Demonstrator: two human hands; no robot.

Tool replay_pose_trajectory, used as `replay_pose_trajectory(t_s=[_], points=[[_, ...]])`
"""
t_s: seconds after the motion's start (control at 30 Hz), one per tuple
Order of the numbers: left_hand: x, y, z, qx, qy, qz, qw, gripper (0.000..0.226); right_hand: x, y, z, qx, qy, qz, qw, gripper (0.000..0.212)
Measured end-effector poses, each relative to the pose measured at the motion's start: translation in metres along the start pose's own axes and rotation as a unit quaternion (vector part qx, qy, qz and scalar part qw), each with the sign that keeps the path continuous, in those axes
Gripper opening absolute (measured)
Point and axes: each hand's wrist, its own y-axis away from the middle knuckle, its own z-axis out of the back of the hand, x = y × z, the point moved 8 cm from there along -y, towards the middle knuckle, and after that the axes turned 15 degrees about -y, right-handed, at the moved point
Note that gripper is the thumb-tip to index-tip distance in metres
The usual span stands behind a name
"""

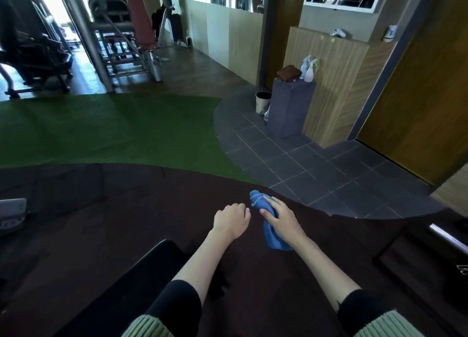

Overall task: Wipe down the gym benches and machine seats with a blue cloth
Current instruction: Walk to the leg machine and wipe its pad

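Observation:
My right hand (277, 217) grips a crumpled blue cloth (271, 232) in front of me, above the dark rubber floor; the cloth's ends stick out above and below the hand. Just left of it, my left hand (231, 220) has its fingers curled and holds nothing. A black padded bench (141, 273) lies below my left forearm, only partly in view. Far off at the upper left stands a machine with a red padded back and seat (140, 20).
Green turf (106, 129) spreads ahead, grey tiles (304, 164) to the right. A grey pedestal (288, 108) with spray bottles (309, 69) and a brown cloth stands by the wooden wall, a small bin (262, 102) beside it. Dark gym machines (33, 50) stand at the far left.

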Motion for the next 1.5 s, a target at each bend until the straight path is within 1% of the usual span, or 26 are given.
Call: replay_pose_trajectory(t_s=[0.33, 0.43, 0.6, 0.7, 0.93, 1.07, 1.2, 1.37, 1.5], points=[[0.024, -0.133, 0.025, 0.004, 0.002, 0.030, 1.000, 0.038, 0.014, -0.149, 0.012, 0.033, -0.011, 0.014, 0.999, 0.047], [0.027, -0.172, 0.027, 0.001, -0.004, 0.046, 0.999, 0.038, 0.014, -0.192, 0.016, 0.042, -0.008, 0.032, 0.999, 0.047], [0.029, -0.240, 0.036, -0.009, 0.014, 0.089, 0.996, 0.038, 0.018, -0.270, 0.027, 0.077, -0.010, 0.064, 0.995, 0.045], [0.031, -0.275, 0.044, -0.016, 0.034, 0.128, 0.991, 0.038, 0.022, -0.314, 0.035, 0.100, -0.024, 0.075, 0.992, 0.045], [0.048, -0.344, 0.056, -0.006, 0.064, 0.213, 0.975, 0.037, 0.032, -0.407, 0.040, 0.165, -0.038, 0.095, 0.981, 0.048], [0.068, -0.374, 0.065, -0.018, 0.061, 0.256, 0.965, 0.036, 0.035, -0.452, 0.024, 0.206, -0.041, 0.099, 0.973, 0.048], [0.099, -0.405, 0.069, -0.018, 0.051, 0.279, 0.959, 0.034, 0.044, -0.498, -0.003, 0.239, -0.033, 0.118, 0.963, 0.044], [0.155, -0.447, 0.077, -0.032, 0.083, 0.319, 0.944, 0.035, 0.068, -0.562, -0.047, 0.281, -0.015, 0.167, 0.945, 0.038], [0.212, -0.491, 0.086, -0.032, 0.093, 0.345, 0.933, 0.034, 0.090, -0.626, -0.090, 0.307, -0.009, 0.179, 0.935, 0.042]])
